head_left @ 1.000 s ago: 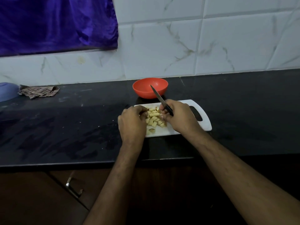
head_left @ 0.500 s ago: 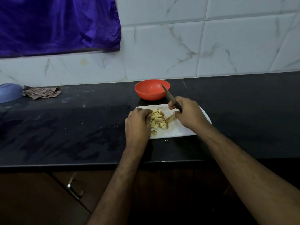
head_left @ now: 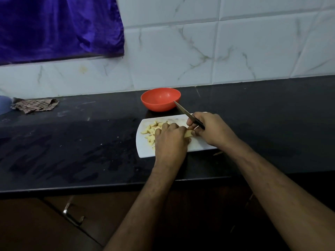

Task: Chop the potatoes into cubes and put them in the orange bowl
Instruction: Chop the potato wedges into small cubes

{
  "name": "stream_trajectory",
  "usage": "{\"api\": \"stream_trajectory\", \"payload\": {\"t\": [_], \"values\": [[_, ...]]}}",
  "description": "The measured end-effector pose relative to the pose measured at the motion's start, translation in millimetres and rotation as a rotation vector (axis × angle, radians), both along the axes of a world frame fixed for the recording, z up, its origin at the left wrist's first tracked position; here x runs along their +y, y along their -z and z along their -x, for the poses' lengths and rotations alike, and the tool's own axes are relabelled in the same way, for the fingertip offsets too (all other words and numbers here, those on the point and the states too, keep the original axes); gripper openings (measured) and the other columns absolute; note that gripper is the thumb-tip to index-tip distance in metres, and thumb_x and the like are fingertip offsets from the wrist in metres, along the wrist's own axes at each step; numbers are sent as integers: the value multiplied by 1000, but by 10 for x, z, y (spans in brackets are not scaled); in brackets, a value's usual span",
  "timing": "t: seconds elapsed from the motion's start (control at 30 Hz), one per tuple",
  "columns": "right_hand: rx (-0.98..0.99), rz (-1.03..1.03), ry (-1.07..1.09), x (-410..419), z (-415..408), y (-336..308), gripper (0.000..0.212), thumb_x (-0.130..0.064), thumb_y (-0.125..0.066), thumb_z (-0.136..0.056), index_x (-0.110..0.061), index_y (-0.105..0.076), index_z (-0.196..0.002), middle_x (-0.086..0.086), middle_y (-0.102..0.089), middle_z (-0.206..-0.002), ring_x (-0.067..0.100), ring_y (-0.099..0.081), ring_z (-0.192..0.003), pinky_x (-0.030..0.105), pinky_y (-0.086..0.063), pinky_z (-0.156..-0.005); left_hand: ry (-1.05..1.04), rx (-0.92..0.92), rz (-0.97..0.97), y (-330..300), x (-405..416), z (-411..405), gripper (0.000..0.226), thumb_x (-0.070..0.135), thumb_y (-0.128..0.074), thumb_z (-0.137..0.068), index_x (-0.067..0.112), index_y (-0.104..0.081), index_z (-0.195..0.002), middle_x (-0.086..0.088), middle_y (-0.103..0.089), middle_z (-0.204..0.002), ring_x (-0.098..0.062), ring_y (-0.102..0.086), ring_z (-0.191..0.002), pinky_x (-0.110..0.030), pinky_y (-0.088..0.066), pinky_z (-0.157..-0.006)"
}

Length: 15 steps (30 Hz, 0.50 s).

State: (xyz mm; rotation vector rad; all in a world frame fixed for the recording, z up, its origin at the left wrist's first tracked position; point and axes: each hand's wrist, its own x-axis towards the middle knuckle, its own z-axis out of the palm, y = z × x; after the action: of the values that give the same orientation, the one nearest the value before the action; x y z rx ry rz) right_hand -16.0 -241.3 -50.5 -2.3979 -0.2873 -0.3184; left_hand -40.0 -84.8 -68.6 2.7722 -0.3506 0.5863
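At the near edge, dark wooden cabinet fronts carry a metal drawer handle below the black stone countertop. Two bare forearms reach over the counter to a white cutting board. The left hand lies knuckles-up on the board, fingers curled down over a pale potato strip whose end shows just right of the hand, touching the right hand's fingertips; whether the left fingers pinch it or merely press it cannot be told. The right hand has its fingers wrapped round the black handle of a kitchen knife, blade angled up and away toward the bowl, clear of the board. Cut potato pieces lie heaped on the board's left half, just beyond the left knuckles. Behind the board stands the orange bowl, holding nothing visible. Far left, a checked cloth lies crumpled beside a blue dish. White marbled wall tiles and a purple curtain close the scene.
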Motion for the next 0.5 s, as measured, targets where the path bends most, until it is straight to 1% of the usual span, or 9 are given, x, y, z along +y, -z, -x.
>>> {"api": "stream_trajectory", "payload": {"t": [0.07, 0.13, 0.2, 0.27, 0.33, 0.43, 0.5], "values": [[-8, -15, 3, -20, 18, 34, 30, 3, -69, -85, -25, -70, -96, -11, -73, -86, -2, -68, -83, 7, -49, -72, -17, 10, 4, 2, -64, -19, 18, 35, -58, -98, 23, -66, -108, 2, -64, -109, -22, -49, -110, -39, -33, -93], [-15, -25, -20, -27, 33, 67, 28, 3, -69, -86, -23, -70, -97, -10, -73, -88, 0, -67, -85, 17, -52, -80, -34, 14, 37, 9, -80, -50, 14, 32, -56, -99, 23, -65, -104, 3, -66, -103, -21, -51, -105, -38, -32, -91], [-37, -16, -37, -27, 39, 86, 26, 1, -70, -86, -22, -69, -100, -11, -71, -94, 5, -66, -92, 25, -52, -85, -41, -6, 44, 27, -81, -65, 8, 27, -55, -99, 22, -61, -100, 3, -67, -96, -22, -52, -100, -38, -32, -89], [-75, -16, -41, -18, 38, 80, 27, 1, -70, -86, -22, -68, -100, -13, -69, -97, 5, -65, -96, 29, -53, -87, -55, -40, 41, 26, -90, -56, 6, 22, -52, -99, 22, -58, -98, 2, -66, -90, -23, -53, -95, -38, -32, -86], [-86, -40, -43, -5, 35, 67, 27, 1, -67, -88, -23, -67, -101, -13, -69, -97, 3, -66, -93, 28, -54, -86, -63, -44, 54, 20, -92, -60, 5, 22, -52, -99, 22, -57, -100, 2, -66, -90, -23, -54, -95, -38, -33, -85], [-91, -44, 2, -19, 64, 36, 26, -2, -64, -92, -26, -64, -102, -13, -68, -97, 0, -64, -90, 21, -52, -80, -37, -6, 102, 30, -65, -80, 12, 30, -59, -97, 24, -61, -107, 5, -66, -98, -21, -53, -101, -39, -34, -90], [-100, -105, 57, -73, 118, 0, 23, -5, -65, -94, -26, -63, -101, -13, -68, -96, -3, -65, -88, 18, -51, -79, -30, -2, 108, 42, -58, -91, 16, 32, -61, -97, 24, -63, -111, 6, -68, -102, -20, -52, -105, -39, -36, -94]]}}
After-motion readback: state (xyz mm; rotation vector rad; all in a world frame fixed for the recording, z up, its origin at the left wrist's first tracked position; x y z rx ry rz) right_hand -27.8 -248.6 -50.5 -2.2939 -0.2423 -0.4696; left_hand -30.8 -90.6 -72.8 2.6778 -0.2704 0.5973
